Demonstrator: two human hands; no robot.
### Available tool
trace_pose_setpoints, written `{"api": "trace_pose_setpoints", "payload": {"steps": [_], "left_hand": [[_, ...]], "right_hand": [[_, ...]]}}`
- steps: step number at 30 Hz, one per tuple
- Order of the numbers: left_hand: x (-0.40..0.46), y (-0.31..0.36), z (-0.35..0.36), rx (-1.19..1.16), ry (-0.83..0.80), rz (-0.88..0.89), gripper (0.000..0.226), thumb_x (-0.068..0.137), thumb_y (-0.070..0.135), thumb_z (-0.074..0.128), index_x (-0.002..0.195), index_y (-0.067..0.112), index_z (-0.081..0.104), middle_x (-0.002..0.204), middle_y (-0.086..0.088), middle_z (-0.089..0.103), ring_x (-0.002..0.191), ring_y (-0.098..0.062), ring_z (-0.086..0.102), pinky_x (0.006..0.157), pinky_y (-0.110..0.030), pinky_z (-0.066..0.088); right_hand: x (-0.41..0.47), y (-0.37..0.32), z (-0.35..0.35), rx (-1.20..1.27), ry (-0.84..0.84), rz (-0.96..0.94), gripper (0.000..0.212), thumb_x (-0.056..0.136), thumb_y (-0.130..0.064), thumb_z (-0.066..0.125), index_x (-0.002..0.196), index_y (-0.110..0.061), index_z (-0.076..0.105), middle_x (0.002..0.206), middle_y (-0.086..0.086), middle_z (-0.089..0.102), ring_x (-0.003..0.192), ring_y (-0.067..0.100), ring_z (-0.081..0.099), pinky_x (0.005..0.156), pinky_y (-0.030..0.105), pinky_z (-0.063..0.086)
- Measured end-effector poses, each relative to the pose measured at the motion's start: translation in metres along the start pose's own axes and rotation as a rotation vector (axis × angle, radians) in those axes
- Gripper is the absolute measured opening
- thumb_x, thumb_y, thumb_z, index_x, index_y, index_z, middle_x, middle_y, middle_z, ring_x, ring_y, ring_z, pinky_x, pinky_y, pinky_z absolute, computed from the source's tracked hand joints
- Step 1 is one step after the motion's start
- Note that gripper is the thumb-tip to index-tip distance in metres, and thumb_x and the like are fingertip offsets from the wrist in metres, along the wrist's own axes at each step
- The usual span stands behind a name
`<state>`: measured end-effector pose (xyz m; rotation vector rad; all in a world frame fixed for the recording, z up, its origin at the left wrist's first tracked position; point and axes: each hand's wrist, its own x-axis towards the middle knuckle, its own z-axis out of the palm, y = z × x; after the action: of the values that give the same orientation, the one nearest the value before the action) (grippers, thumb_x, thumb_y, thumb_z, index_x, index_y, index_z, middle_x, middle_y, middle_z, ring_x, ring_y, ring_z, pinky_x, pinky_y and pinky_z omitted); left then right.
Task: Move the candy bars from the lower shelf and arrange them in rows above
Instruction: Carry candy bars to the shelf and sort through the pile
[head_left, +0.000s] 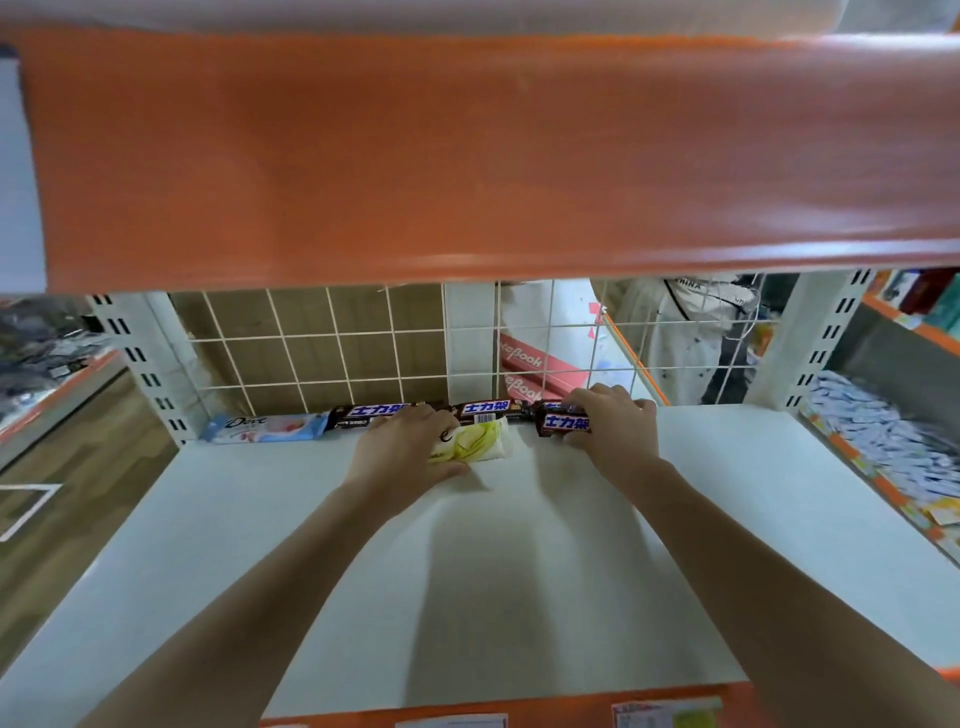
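Building a row along the back grid (322, 358), mid-frame: blue Dove bar (265, 427), then two brown Snickers bars (363, 414) (487, 408) end to end against the mesh so they stay square. Left hand (410, 447) grips a yellow Dove bar (475, 441), likely starting a second row in front. Right hand (610, 418) pinches a third Snickers bar (563, 423), probably extending the back row. White shelf (519, 597) otherwise bare.
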<state>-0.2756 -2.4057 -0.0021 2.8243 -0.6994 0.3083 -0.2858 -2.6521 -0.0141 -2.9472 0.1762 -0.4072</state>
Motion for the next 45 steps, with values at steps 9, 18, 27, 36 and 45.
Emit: {"api": "trace_pose_setpoints", "payload": {"steps": [9, 18, 27, 36, 45], "left_hand": [[-0.006, -0.012, -0.002, -0.022, -0.042, -0.076, 0.050, 0.081, 0.051, 0.063, 0.125, 0.031, 0.050, 0.118, 0.009, 0.056, 0.103, -0.013, 0.053, 0.072, -0.025, 0.038], [-0.016, -0.023, -0.005, -0.034, -0.037, -0.124, 0.053, 0.079, 0.051, 0.064, 0.126, 0.031, 0.051, 0.123, 0.008, 0.056, 0.108, -0.013, 0.052, 0.078, -0.026, 0.042], [-0.030, -0.041, -0.015, 0.003, -0.034, -0.163, 0.055, 0.079, 0.052, 0.063, 0.127, 0.030, 0.050, 0.130, 0.007, 0.053, 0.114, -0.013, 0.048, 0.088, -0.030, 0.041], [-0.046, -0.079, -0.028, 0.037, -0.067, -0.253, 0.056, 0.079, 0.050, 0.065, 0.128, 0.028, 0.050, 0.135, 0.001, 0.050, 0.119, -0.020, 0.047, 0.091, -0.034, 0.040], [-0.063, -0.129, -0.042, 0.092, -0.042, -0.326, 0.050, 0.079, 0.040, 0.069, 0.126, 0.031, 0.052, 0.127, 0.005, 0.057, 0.107, -0.019, 0.057, 0.080, -0.030, 0.043]], "right_hand": [[-0.002, 0.002, -0.001, 0.061, -0.052, 0.036, 0.042, 0.083, -0.038, 0.066, 0.122, -0.029, 0.054, 0.115, -0.003, 0.055, 0.116, 0.018, 0.043, 0.093, 0.038, 0.029], [-0.003, -0.004, 0.001, 0.044, 0.005, 0.068, 0.034, 0.084, -0.033, 0.063, 0.117, -0.027, 0.057, 0.109, -0.002, 0.058, 0.111, 0.019, 0.047, 0.090, 0.037, 0.031], [-0.004, -0.020, -0.002, -0.023, 0.027, -0.032, 0.043, 0.083, -0.036, 0.062, 0.124, -0.026, 0.052, 0.125, -0.002, 0.053, 0.120, 0.019, 0.043, 0.101, 0.044, 0.029], [-0.006, -0.080, 0.003, 0.069, 0.037, -0.223, 0.033, 0.090, -0.033, 0.057, 0.123, -0.026, 0.057, 0.127, -0.005, 0.053, 0.124, 0.018, 0.042, 0.103, 0.040, 0.029], [-0.011, -0.153, 0.027, 0.172, -0.069, -0.371, 0.027, 0.089, -0.030, 0.058, 0.116, -0.029, 0.059, 0.122, -0.007, 0.056, 0.118, 0.015, 0.046, 0.095, 0.036, 0.032]]}}
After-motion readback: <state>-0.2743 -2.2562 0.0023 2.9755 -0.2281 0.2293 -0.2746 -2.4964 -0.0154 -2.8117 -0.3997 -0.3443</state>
